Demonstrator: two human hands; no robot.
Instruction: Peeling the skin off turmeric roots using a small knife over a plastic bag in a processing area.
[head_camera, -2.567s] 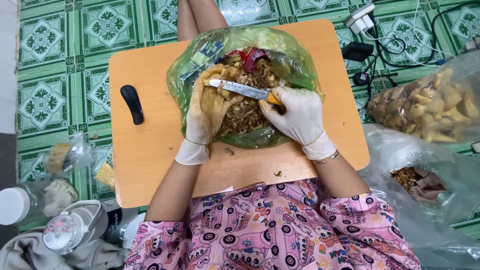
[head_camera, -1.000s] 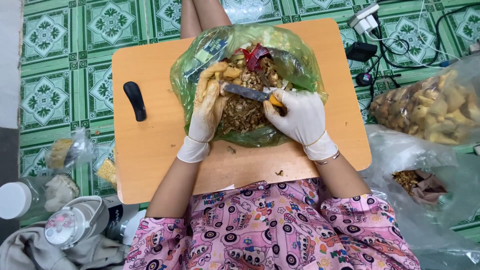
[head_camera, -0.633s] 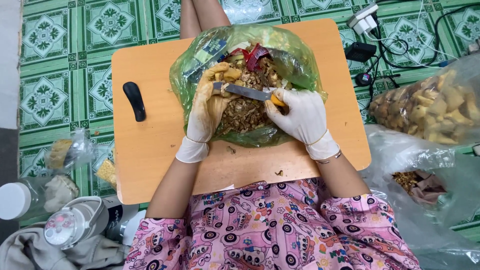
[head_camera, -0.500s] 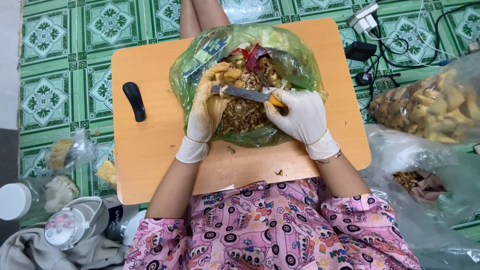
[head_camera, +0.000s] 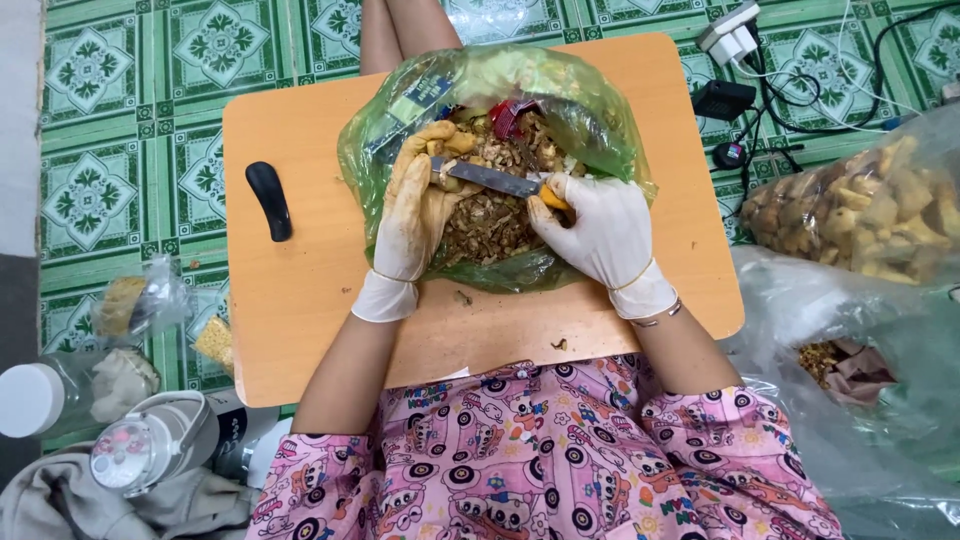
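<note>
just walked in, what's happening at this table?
A person in white gloves works over a green plastic bag of brown peelings lying open on a small wooden table. The right hand grips a knife by its yellow handle; the left hand, its glove stained yellow, holds a small piece at the blade. A black object lies to the left on the table.

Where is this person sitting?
Probably on the floor of a home, at a low wooden table. Patterned green floor tiles surround it, and a power strip with cables lies beside bags of food.
</note>
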